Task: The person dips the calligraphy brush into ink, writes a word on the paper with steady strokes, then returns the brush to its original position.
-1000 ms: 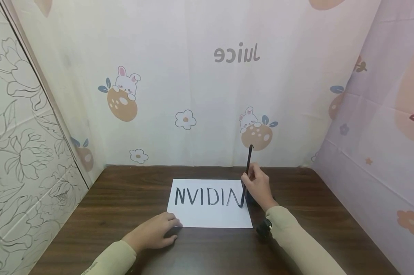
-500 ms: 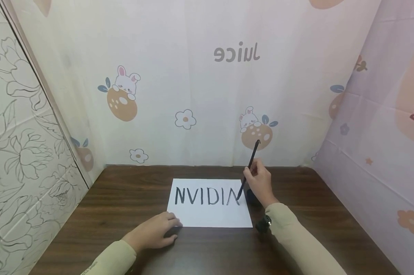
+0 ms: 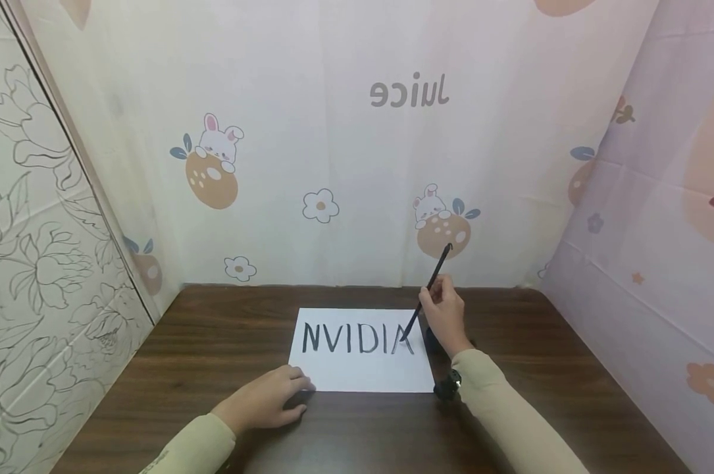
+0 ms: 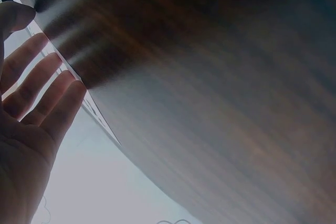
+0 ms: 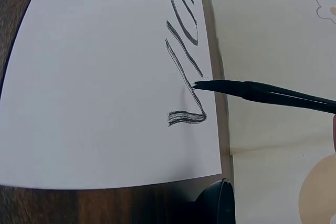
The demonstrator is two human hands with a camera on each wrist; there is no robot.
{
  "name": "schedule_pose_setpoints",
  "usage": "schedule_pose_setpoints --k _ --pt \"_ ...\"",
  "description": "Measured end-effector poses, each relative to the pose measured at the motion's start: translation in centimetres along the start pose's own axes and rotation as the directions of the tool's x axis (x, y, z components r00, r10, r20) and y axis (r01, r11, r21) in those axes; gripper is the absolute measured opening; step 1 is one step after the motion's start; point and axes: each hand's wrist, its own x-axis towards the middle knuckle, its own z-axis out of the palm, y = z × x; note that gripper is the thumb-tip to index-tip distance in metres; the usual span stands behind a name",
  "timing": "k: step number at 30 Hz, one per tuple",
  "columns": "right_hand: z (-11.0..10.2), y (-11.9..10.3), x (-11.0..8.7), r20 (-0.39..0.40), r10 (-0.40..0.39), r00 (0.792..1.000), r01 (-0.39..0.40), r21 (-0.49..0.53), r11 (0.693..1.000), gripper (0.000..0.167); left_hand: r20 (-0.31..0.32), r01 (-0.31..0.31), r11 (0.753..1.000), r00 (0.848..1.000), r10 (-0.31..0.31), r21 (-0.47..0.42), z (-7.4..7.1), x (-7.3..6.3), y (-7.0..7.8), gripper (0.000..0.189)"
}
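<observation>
A white sheet of paper [image 3: 362,375] lies on the table, with large black letters [image 3: 357,338] painted across its upper half. They read NVIDI, followed by two slanted strokes [image 5: 187,118] meeting at the top. My right hand [image 3: 447,319] pinches a black paintbrush [image 3: 436,271] by its handle, the handle leaning to the right. Its bristles [image 5: 202,85] are at the left slanted stroke; whether they touch the paper I cannot tell. My left hand [image 3: 270,398] rests at the sheet's lower left corner, fingers [image 4: 65,103] extended and holding nothing.
A small dark object [image 3: 432,339] stands close to the sheet's right edge, partly hidden by my right hand; its rounded black side [image 5: 215,203] shows in the right wrist view. Patterned curtains [image 3: 357,151] border the brown wooden table [image 3: 345,434] behind and at both sides.
The brush tip has moved up and left, from the foot of the right slanted stroke to the left one. Its handle leans further right. My left hand stays in place.
</observation>
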Motion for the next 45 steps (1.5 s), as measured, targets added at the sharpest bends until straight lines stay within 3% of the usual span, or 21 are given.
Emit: schedule_pose_setpoints --k 18,29,45 --pt "0.54 0.48 -0.33 0.02 0.016 1.0 -0.016 -0.006 1.0 0.014 0.032 0.03 1.0 0.999 -0.03 -0.001 0.03 0.02 0.09 0.026" --pt "0.51 0.63 -0.36 0.014 -0.024 1.0 0.025 -0.031 0.999 0.014 0.028 0.031 1.0 0.999 -0.031 0.0 0.02 0.01 0.08 0.026" --pt "0.05 0.68 -0.35 0.022 -0.017 1.0 0.018 -0.053 0.998 0.015 0.015 0.018 1.0 1.0 -0.018 0.0 -0.02 0.01 0.05 0.026"
